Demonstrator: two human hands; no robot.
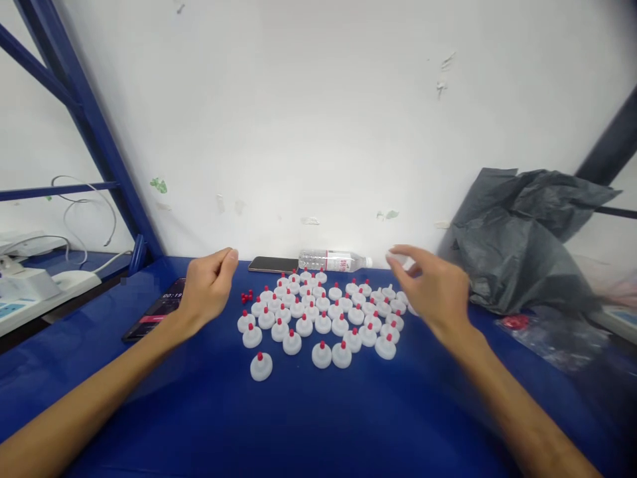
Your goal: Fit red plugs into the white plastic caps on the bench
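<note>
My left hand (209,282) is raised over the table's left side, its fingers curled into the palm and the thumb pressed against them. Whatever it may hold is hidden. Beside it lie several small red caps (247,296) in a loose cluster. My right hand (432,287) hovers at the right end of a group of white funnel-shaped lids (322,323), thumb and forefinger apart with nothing clear between them. Most lids stand upright with a red cap on the spout. Toward the back right, a lid (389,291) shows a bare white spout.
A clear plastic bottle (333,260) lies by the wall next to a dark phone (273,264). Another phone (162,309) showing a timer is at left. A grey plastic bag (517,239) and a clear bag (557,342) with red pieces sit right. Power strips (44,299) stand far left.
</note>
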